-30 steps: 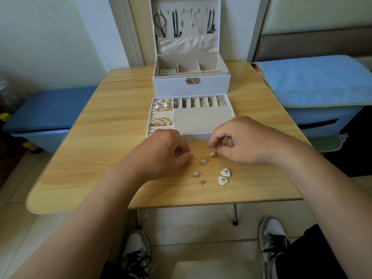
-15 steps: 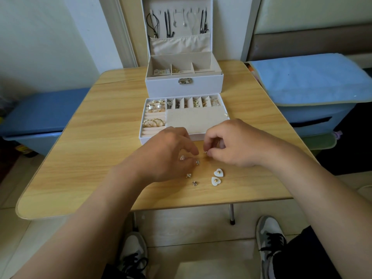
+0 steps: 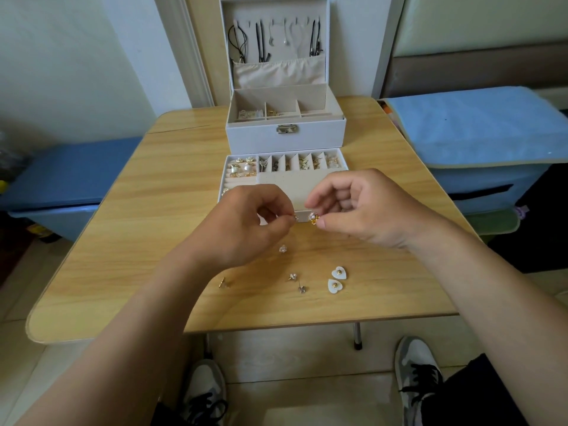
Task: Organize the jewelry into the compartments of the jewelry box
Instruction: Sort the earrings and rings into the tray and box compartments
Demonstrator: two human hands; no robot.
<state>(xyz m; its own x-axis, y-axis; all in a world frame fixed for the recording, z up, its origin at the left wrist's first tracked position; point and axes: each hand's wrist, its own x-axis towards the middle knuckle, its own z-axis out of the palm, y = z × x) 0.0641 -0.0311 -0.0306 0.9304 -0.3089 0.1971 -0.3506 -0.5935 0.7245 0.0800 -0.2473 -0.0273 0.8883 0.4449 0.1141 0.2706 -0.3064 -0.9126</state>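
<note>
Hands meet above the bench [image 3: 153,241], just in front of the near wall of the removable tray [image 3: 289,182]. The left hand [image 3: 242,226] has its fingers [image 3: 276,207] curled, with thumb and forefinger pinched on a small metal piece [image 3: 295,218] too tiny to identify. The right hand [image 3: 368,207] pinches a pearl earring [image 3: 313,216] with a gold setting between thumb and forefinger, its other fingers loosely curled. The two held pieces are close together; whether they touch cannot be told.

Half a second ago both hands were lower, down among the loose jewelry on the bench, and the left hand covered some of it. Now both are lifted toward the tray, and what lay beneath is in plain sight. A pale stud [image 3: 282,248] lies just below the left hand's fingertips. A pair of studs [image 3: 293,276] lies nearer the person, and a gold stud [image 3: 222,282] lies off to the left beside the forearm. Two heart-shaped earrings [image 3: 339,273] lie side by side to the right of the studs, where they were before.

The tray lies just in front of the open jewelry box [image 3: 261,136]. Its narrow back compartments and left section already hold pieces. The box lid stands upright with necklaces [image 3: 261,41] hanging inside.
</note>
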